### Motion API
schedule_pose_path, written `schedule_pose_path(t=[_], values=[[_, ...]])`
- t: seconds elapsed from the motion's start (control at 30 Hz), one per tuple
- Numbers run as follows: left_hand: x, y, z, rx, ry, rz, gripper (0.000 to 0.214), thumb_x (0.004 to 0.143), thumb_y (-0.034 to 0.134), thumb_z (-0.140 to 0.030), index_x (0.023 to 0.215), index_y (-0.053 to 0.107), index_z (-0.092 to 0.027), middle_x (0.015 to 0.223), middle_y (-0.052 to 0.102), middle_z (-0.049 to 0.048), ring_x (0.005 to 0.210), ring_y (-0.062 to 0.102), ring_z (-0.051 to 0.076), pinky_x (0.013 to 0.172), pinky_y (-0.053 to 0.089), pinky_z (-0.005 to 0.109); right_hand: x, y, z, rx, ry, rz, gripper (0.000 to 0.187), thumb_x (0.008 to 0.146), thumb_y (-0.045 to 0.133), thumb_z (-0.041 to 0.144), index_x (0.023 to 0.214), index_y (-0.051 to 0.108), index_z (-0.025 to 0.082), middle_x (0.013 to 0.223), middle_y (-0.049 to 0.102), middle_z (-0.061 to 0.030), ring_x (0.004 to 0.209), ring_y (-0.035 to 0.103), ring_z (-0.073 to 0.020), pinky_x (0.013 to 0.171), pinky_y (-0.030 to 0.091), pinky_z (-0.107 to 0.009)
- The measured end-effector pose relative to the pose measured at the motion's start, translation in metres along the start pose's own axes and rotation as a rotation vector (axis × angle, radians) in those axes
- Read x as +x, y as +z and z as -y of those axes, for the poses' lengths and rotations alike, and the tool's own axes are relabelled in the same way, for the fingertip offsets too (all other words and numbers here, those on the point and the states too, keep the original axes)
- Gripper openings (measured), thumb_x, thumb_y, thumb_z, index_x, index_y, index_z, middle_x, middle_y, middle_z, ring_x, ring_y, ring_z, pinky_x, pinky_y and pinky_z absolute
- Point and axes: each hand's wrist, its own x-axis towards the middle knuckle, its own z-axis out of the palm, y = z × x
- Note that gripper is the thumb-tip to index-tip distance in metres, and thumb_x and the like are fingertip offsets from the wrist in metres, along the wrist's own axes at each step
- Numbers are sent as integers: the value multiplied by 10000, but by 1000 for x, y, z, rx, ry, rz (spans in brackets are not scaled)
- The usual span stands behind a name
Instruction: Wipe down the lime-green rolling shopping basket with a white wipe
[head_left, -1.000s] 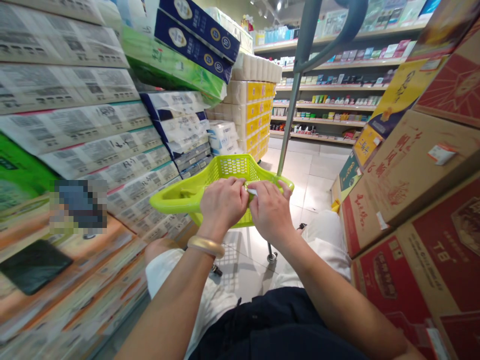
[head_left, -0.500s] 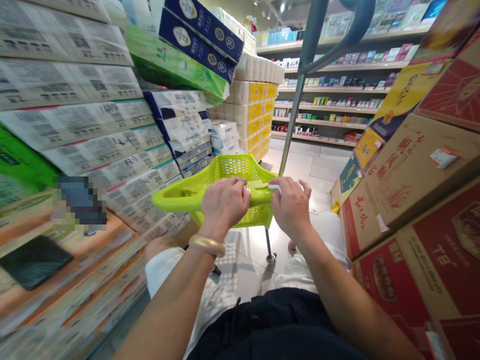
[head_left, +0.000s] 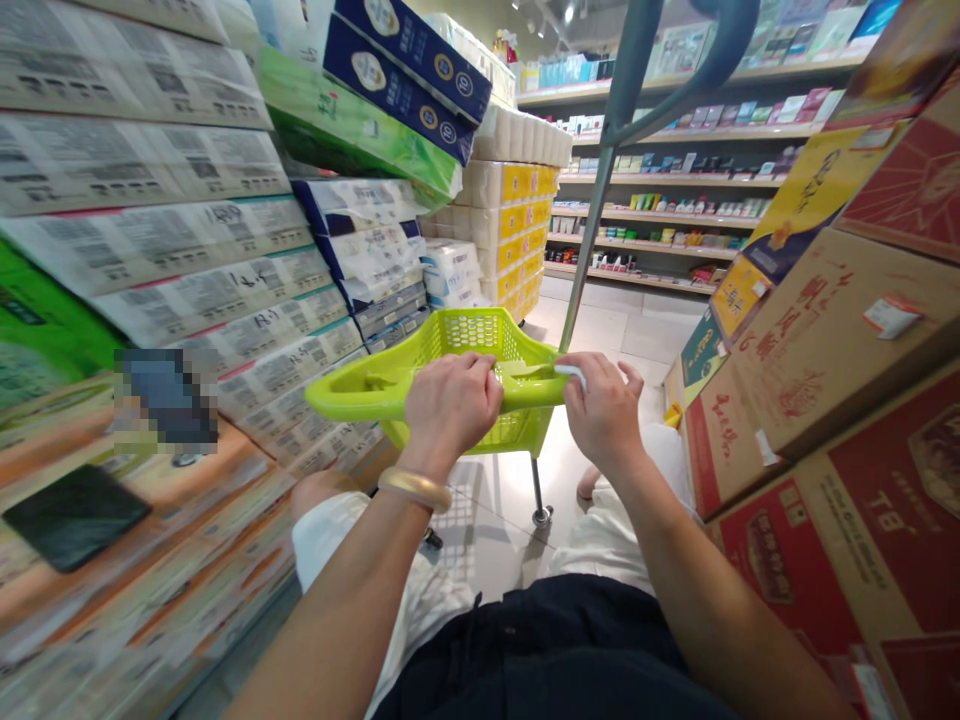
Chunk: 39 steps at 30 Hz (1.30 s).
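Observation:
A lime-green plastic shopping basket [head_left: 465, 335] on small wheels stands in the aisle in front of me. My left hand [head_left: 450, 400], with a gold bangle on the wrist, is closed over the basket's near rim. My right hand [head_left: 604, 410] is at the rim's right end, its fingertips pinching a small white piece [head_left: 574, 373] that I cannot identify. A grey metal handle bar [head_left: 600, 190] rises from the basket's right side to the top of the view.
Stacked packs of tissue and toilet paper [head_left: 225, 260] wall the left side. Red and brown cardboard cartons [head_left: 832, 400] are piled on the right. A black phone [head_left: 75, 515] lies on a low pack at the left. Stocked shelves [head_left: 660, 210] run across the far end; the floor is tiled.
My right hand has slid rightward along the basket rim, away from my left hand, carrying the small white piece. The left hand has stayed on the rim.

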Motion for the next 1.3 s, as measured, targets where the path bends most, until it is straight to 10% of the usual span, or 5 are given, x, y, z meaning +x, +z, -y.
schedule_pose_path(t=[0.33, 0.63, 0.97, 1.3], values=[[0, 2, 0, 17, 8, -19, 422, 962, 344, -299, 1203, 679, -211, 1069, 741, 68, 976, 670, 255, 862, 490, 394, -12, 17, 46, 50, -146, 65, 282, 869, 466, 102, 1041, 644, 238, 1083, 724, -25, 1032, 628, -207, 1111, 202, -399], [-1, -1, -2, -5, 3, 7, 425, 951, 350, -298, 1201, 680, -203, 1083, 739, 69, 981, 665, 248, 870, 487, 390, -3, 3, 12, -18, -15, -1, 293, 863, 445, 117, 1036, 650, 236, 1072, 717, -48, 1040, 631, -227, 1096, 203, -458], [-2, 0, 0, -5, 4, -18, 413, 947, 359, -287, 1195, 680, -209, 1075, 741, 67, 977, 668, 254, 858, 487, 395, -8, 18, 43, 48, -141, 41, 269, 867, 475, 112, 1020, 659, 234, 1052, 735, -21, 991, 645, -200, 1122, 198, -406], [-2, -1, 0, -7, 3, -13, 414, 956, 354, -307, 1179, 688, -207, 1095, 742, 49, 984, 662, 251, 853, 479, 389, 4, -1, -1, 26, 31, 7, 281, 848, 434, 144, 983, 662, 237, 1041, 715, -32, 1020, 630, -219, 1107, 177, -459]])
